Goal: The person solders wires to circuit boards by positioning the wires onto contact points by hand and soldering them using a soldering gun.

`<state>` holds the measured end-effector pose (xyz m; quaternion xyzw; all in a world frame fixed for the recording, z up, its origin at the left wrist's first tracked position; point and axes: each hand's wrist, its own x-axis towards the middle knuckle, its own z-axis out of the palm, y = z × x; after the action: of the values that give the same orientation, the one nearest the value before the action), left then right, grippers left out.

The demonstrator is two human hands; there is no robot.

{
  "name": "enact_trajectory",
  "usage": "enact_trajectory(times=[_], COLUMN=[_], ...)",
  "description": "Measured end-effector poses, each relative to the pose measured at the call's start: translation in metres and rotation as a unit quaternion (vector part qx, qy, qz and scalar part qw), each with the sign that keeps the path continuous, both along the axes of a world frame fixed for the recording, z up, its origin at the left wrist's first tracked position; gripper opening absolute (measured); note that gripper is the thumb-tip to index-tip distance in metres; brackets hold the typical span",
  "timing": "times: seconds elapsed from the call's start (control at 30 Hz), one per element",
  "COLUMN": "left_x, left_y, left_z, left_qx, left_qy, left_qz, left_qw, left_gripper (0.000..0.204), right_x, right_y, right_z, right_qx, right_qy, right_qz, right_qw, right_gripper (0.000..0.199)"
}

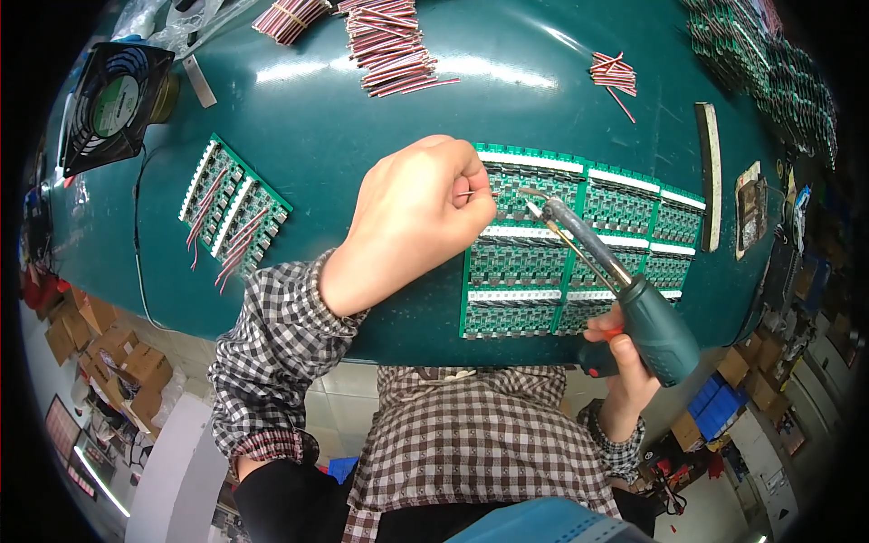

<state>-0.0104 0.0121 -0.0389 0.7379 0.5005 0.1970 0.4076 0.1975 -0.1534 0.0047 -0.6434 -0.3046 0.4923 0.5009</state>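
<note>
Green circuit boards [516,266] (white-striped), green-handled soldering iron [654,319]

The tabletop [335,167] is smooth and glossy, throwing back white streaks of light. The soldering iron [665,335] has a smooth plastic-looking handle with a slight sheen, while its barrel [593,242] is dulled metal. The circuit boards [514,265] look rough with small parts, and their pale connector strips [529,161] look like smooth plastic. The wires [385,41] wear a plastic coating. The fan [118,104] has a dark, hard frame, near a crinkled, shiny clear plastic bag [204,32]. Checked sleeves [276,312] and apron [480,434] are soft, matt cloth; the boxes [145,364] are matt cardboard
</note>
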Motion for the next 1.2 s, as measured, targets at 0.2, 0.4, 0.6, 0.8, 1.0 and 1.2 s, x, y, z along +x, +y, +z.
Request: enact_trajectory(times=[0.2, 0.4, 0.6, 0.8, 1.0, 1.2], left_x=[-0.001, -0.001, -0.001, -0.001, -0.001, -0.001], left_y=[0.001, 0.001, 0.002, 0.000, 0.001, 0.001], left_z=[-0.003, -0.002, -0.003, -0.004, -0.005, -0.004], left_qx=[0.003, 0.016, 0.027, 0.030, 0.030, 0.025], left_qy=[-0.001, -0.007, -0.004, -0.008, -0.012, -0.010], left_qz=[-0.005, -0.009, -0.012, -0.009, -0.011, -0.012], left_qw=[1.000, 1.000, 1.000, 0.999, 0.999, 1.000], left_gripper=[0.005, 0.005, 0.005, 0.006, 0.006, 0.006], right_x=[0.006, 0.008, 0.005, 0.005, 0.003, 0.002], right_y=[0.012, 0.013, 0.015, 0.014, 0.015, 0.016], right_z=[0.008, 0.003, 0.008, 0.005, 0.005, 0.007], right_qx=[-0.019, -0.014, -0.029, -0.018, -0.017, -0.024], right_qy=[-0.018, -0.028, -0.047, -0.055, -0.068, -0.060], right_qz=[0.025, 0.050, 0.047, 0.050, 0.053, 0.057], right_qw=[0.999, 0.998, 0.997, 0.997, 0.996, 0.996], right_gripper=[0.033, 0.032, 0.032, 0.032, 0.032, 0.030])
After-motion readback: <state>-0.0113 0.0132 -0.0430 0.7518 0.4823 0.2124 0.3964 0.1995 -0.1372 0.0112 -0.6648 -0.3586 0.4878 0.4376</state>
